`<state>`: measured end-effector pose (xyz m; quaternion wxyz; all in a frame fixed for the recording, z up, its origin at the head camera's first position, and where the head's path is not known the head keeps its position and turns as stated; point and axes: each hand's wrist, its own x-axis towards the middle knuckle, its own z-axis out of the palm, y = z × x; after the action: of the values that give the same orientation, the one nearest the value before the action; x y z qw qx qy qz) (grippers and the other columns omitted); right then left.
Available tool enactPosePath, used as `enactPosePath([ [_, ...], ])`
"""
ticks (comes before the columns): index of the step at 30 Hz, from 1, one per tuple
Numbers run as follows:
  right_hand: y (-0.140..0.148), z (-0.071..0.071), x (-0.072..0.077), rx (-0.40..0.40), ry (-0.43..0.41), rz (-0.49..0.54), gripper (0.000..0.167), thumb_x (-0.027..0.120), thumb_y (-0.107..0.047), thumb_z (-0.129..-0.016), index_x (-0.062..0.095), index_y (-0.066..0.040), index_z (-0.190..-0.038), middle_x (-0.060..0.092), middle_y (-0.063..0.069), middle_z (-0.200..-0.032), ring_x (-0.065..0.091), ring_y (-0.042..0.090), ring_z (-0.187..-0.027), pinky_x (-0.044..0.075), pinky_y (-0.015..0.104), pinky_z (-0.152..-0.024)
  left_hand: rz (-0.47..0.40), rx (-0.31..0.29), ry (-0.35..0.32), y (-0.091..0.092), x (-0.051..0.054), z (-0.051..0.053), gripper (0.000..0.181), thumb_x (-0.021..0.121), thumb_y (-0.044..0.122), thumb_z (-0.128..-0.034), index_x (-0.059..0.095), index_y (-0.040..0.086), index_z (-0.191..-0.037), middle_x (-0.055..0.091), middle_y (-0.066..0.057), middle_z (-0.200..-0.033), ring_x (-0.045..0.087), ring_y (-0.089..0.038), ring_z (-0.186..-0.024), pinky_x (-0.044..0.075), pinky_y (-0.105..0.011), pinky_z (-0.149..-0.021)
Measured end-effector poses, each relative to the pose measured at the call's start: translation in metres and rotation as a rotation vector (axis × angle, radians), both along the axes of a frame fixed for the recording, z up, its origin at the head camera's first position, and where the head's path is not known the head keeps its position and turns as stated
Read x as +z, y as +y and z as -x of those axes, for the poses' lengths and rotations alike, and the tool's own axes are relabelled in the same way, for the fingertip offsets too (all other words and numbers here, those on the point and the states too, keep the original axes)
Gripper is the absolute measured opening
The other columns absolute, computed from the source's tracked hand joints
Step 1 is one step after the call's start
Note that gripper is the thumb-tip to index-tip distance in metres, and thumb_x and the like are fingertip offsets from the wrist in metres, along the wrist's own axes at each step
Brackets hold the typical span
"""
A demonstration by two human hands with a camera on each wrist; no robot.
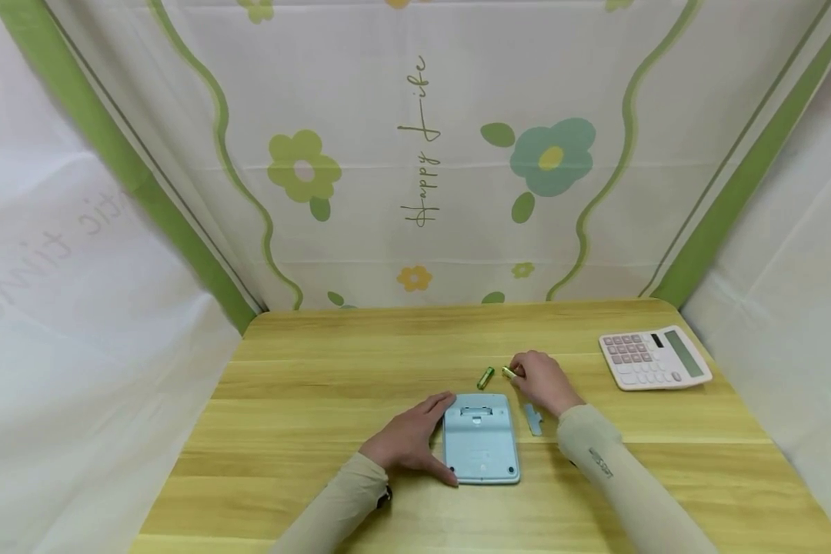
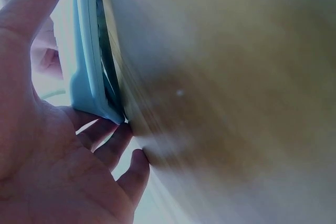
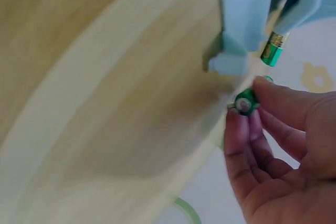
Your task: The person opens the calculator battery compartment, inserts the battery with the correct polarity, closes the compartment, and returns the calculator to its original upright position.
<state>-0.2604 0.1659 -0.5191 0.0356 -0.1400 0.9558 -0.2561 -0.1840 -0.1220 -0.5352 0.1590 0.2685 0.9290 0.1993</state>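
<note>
A light blue calculator (image 1: 481, 450) lies face down on the table, its battery slot showing near the far end. My left hand (image 1: 410, 437) holds it by its left side, thumb at the near corner and fingers at the far one. The left wrist view shows the fingertips against the calculator's edge (image 2: 86, 51). Between thumb and fingers, my right hand (image 1: 542, 381) pinches a small green battery (image 3: 244, 102) just above the table. A second green battery (image 1: 485, 378) lies beyond the calculator. The blue battery cover (image 1: 533, 419) lies to the calculator's right, below my right wrist.
A pink and white calculator (image 1: 654, 358) lies face up at the far right of the wooden table (image 1: 305, 400). Behind the table hangs a white curtain (image 1: 360, 100) with flowers, and more white cloth encloses both sides.
</note>
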Motion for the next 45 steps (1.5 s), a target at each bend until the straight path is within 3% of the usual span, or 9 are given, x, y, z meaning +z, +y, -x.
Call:
enactPosePath([
  [7,0.0,-0.014,0.013,0.041,0.124,0.132,0.016,0.072,-0.008,-0.096,0.072,-0.001,-0.111,0.066,0.007,-0.097,0.062,0.018,-0.085,0.057,0.038,-0.076,-0.007,0.003,-0.005,0.001,-0.002,0.001,0.137,0.086,0.077,-0.0618,0.018,0.022,-0.168,0.022,0.006,-0.172,0.035,-0.022,-0.154,0.041,-0.045,-0.12],
  [18,-0.008,-0.042,0.037,0.103,0.227,0.312,0.019,0.071,-0.012,-0.099,0.068,-0.008,-0.118,0.067,0.003,-0.107,0.067,0.016,-0.095,0.06,0.043,-0.089,-0.005,-0.003,0.004,0.0,0.001,0.0,0.138,0.087,0.076,-0.0617,0.018,0.02,-0.168,0.022,0.004,-0.173,0.035,-0.023,-0.154,0.04,-0.044,-0.12],
  [25,-0.013,-0.05,0.044,0.128,0.276,0.39,0.018,0.074,-0.009,-0.096,0.068,-0.01,-0.114,0.068,-0.001,-0.105,0.07,0.018,-0.098,0.062,0.041,-0.089,-0.007,0.006,-0.004,0.0,0.0,0.001,0.137,0.087,0.076,-0.0613,0.019,0.02,-0.167,0.023,0.006,-0.172,0.035,-0.021,-0.154,0.041,-0.044,-0.12],
  [30,-0.015,-0.052,0.046,0.126,0.258,0.431,0.019,0.073,-0.008,-0.096,0.067,-0.011,-0.114,0.071,0.0,-0.105,0.071,0.021,-0.099,0.062,0.042,-0.09,-0.01,0.003,-0.006,0.001,0.0,0.001,0.137,0.087,0.076,-0.0619,0.019,0.02,-0.167,0.023,0.005,-0.172,0.035,-0.022,-0.154,0.041,-0.044,-0.12],
  [38,-0.015,-0.051,0.044,0.109,0.22,0.481,0.041,0.069,-0.015,-0.101,0.055,-0.014,-0.14,0.069,0.0,-0.098,0.069,0.012,-0.089,0.062,0.034,-0.085,-0.016,0.006,-0.017,0.0,0.001,0.0,0.136,0.088,0.073,-0.0631,0.019,0.019,-0.168,0.022,0.004,-0.173,0.034,-0.022,-0.155,0.04,-0.045,-0.121],
  [42,-0.014,-0.05,0.042,0.09,0.166,0.545,0.029,0.063,-0.019,-0.105,0.06,-0.016,-0.134,0.069,0.004,-0.095,0.069,0.01,-0.08,0.062,0.032,-0.076,-0.01,0.007,-0.013,0.001,0.002,-0.001,0.136,0.088,0.073,-0.0629,0.019,0.019,-0.168,0.023,0.004,-0.173,0.034,-0.022,-0.155,0.04,-0.044,-0.121],
  [45,-0.012,-0.048,0.041,0.063,0.071,0.619,0.023,0.059,-0.025,-0.107,0.066,-0.013,-0.126,0.071,0.009,-0.096,0.072,0.017,-0.08,0.062,0.031,-0.073,-0.009,0.009,-0.012,0.001,0.003,-0.001,0.136,0.088,0.073,-0.0628,0.019,0.02,-0.167,0.023,0.004,-0.173,0.033,-0.022,-0.155,0.04,-0.044,-0.121],
])
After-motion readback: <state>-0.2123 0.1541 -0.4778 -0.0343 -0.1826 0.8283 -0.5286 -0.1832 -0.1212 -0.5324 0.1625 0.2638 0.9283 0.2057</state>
